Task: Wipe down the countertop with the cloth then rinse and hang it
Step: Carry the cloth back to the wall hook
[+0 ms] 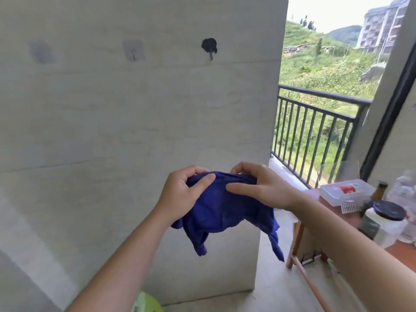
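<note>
A dark blue cloth (221, 212) hangs in the air in front of a pale tiled wall, its corners drooping down. My left hand (182, 194) pinches its upper left edge and my right hand (258, 185) grips its upper right edge, the two hands close together. High on the wall are a black hook (209, 47) and, left of it, a clear adhesive hook (133, 50), both bare and well above the cloth.
A black balcony railing (319, 122) runs at the right, with a grassy hillside beyond. At the right edge a wooden table (315, 197) holds a clear plastic box (346, 191), a dark-lidded white jar (386, 219) and bottles. A green object (146, 302) sits at the bottom.
</note>
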### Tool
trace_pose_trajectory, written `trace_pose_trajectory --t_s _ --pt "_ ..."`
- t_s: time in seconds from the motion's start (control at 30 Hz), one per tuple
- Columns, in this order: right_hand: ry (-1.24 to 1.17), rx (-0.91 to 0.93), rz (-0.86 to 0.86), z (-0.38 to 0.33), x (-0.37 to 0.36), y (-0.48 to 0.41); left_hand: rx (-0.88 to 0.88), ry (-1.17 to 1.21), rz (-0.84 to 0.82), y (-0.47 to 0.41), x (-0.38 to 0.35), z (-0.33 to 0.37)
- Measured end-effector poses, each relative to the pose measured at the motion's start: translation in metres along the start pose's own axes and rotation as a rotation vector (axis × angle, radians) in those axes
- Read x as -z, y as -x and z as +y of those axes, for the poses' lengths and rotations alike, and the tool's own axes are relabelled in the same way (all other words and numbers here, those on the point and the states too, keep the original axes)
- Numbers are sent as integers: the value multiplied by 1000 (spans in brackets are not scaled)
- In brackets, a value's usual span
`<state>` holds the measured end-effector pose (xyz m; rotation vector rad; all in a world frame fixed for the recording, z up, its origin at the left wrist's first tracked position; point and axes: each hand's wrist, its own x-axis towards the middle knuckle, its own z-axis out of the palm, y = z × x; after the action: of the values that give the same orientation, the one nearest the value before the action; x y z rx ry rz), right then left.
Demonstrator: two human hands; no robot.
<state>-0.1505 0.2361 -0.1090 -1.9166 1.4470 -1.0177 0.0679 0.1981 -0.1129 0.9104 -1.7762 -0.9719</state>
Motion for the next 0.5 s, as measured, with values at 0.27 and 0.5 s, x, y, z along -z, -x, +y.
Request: trace_pose_trajectory --t_s 0.27,0.5 --pt "126 139 167 45 21 -127 -61 -147 12 -145 26 -32" --pt "213 222 228 45 38 -218 -131 -425 -109 -231 75 -31"
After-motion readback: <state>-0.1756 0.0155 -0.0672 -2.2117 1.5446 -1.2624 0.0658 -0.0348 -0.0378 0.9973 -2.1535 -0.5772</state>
